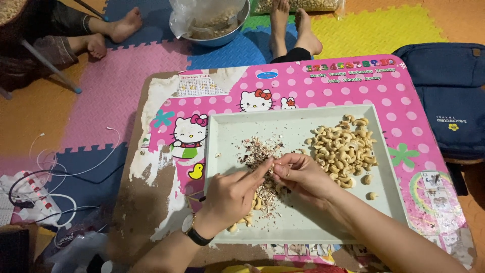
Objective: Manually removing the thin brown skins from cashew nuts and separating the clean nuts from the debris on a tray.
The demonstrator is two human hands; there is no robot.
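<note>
A pale grey tray [303, 227] lies on a low pink cartoon-printed table [353, 86]. A heap of cashew nuts [343, 146] fills its right part, and brown skin flakes [257, 151] are scattered in the middle. Over the flakes my left hand [230, 194], with a wristwatch, is closed around a thin tool whose tip meets my right hand [298, 172]. My right hand pinches a single cashew nut [279, 166] between its fingertips. A few peeled nuts [247, 218] lie below my left hand.
A metal bowl [222, 35] with a plastic bag stands beyond the table on coloured foam mats. Other people's bare feet [293, 25] rest near it. A dark blue bag [449, 96] lies at the right. White cables and a power strip [30, 194] lie at the left.
</note>
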